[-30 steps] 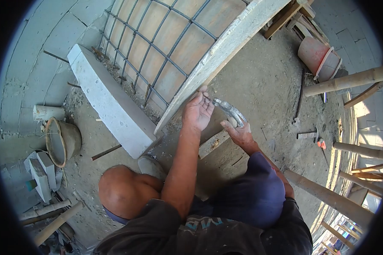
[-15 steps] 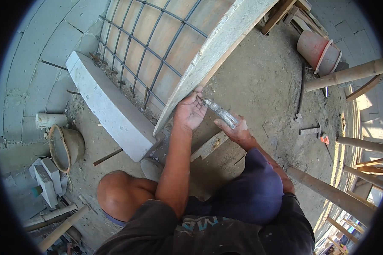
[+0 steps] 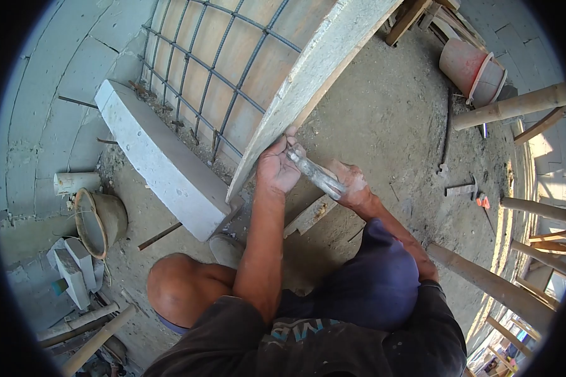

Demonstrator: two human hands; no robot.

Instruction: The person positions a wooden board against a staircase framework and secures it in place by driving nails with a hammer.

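My right hand (image 3: 352, 187) is closed around the handles of a grey, cement-smeared pair of pliers (image 3: 316, 174). The tool's head points up and left, close against the fingers of my left hand (image 3: 278, 167). That left hand is turned palm up at the lower edge of a leaning, mortar-stained board (image 3: 295, 94). Its fingers are curled at the board's edge, and what they pinch, if anything, is hidden. Behind the board stands a grid of steel rebar (image 3: 236, 88). A pale concrete block (image 3: 163, 160) lies left of my left forearm.
A mortar bucket (image 3: 100, 223) and broken block pieces (image 3: 75, 267) sit at left. A reddish bucket (image 3: 471, 72) lies tipped at upper right. A hammer (image 3: 464, 188) rests on the dirt floor near slanting poles (image 3: 493, 276). A short plank (image 3: 309, 215) lies below my hands.
The pliers and my right hand have shifted slightly left and down. The tool's handles look tilted differently, and its head is nearer my left fingers. My left hand stays by the board.
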